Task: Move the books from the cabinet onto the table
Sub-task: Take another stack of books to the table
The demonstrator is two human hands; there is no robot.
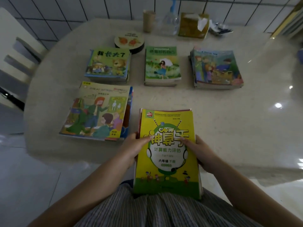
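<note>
I hold a stack of books topped by a yellow-green workbook (167, 151) over the near edge of the round table (229, 122). My left hand (132, 148) grips its left side, thumb on the cover. Its right side is gripped by my right hand (201, 153). The stack's far end reaches over the tabletop; whether it touches the table I cannot tell. Several stacks lie on the table: a large picture-book stack (96, 112) at near left, a lion-cover stack (108, 64), a green girl-cover stack (162, 66) and a blue-cover stack (216, 68) at right. The cabinet is out of view.
At the table's far edge stand a round box (129, 40), a brown cup (148, 20), a clear pump bottle (170, 20), a tissue box (191, 25) and a small dish (219, 28). A white chair (16, 51) stands at the left. Tiled wall behind.
</note>
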